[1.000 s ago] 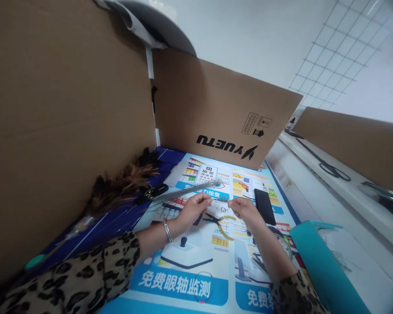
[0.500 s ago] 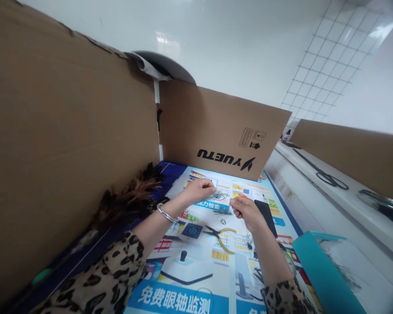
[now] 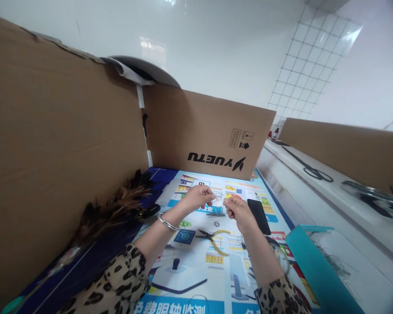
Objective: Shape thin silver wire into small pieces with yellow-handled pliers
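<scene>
My left hand (image 3: 196, 198) and my right hand (image 3: 235, 210) are raised close together over a printed poster (image 3: 196, 279) on the table. Both pinch a thin piece of wire or a small wire part between their fingertips; it is too fine to name. A silver bangle (image 3: 166, 223) is on my left wrist. Below the hands lie yellow-handled pliers (image 3: 214, 240), a small ring (image 3: 216, 223) and a bundle of thin wires (image 3: 216, 213). A black phone (image 3: 258, 210) lies just right of my right hand.
Cardboard walls (image 3: 62, 144) stand at left and at the back (image 3: 209, 131). Brown feathers (image 3: 118, 209) lie against the left wall. A teal box lid (image 3: 314, 270) is at lower right. Scissors (image 3: 311, 170) lie on the white ledge beyond.
The hands came closer together and further from me; the left hand left the long wire bundle and now meets the right in a pinch. The view tilted up.
</scene>
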A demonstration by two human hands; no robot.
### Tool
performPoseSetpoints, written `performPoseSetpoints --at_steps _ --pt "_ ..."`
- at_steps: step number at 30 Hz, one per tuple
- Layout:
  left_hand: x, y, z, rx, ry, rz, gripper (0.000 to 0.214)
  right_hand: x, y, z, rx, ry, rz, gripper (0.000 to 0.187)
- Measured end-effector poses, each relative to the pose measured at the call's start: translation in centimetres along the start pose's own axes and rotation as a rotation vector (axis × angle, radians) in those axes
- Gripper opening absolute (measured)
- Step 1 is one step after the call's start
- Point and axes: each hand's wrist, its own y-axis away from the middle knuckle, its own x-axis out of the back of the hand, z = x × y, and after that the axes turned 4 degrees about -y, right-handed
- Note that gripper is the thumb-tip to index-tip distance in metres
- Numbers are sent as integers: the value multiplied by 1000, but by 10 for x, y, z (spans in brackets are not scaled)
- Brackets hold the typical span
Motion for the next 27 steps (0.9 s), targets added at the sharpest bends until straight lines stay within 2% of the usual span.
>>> performPoseSetpoints --at_steps 4,8,12,18,22,27 --pt "-5 0 -4 8 -6 24 24 -1 1 2 -13 21 -22 28" --pt "-3 0 -5 10 -17 25 22 4 3 -3 -23 157 -46 28" --pt "0 4 0 -10 -63 -12 22 13 3 -9 81 249 43 24" --pt "-5 14 12 -50 -161 -54 23 4 6 -11 168 279 -28 22" --pt "-9 18 16 -69 -227 -63 21 -1 6 -5 135 323 -66 19" --pt "-9 20 16 -95 -286 -23 17 0 5 1 97 407 -40 14"
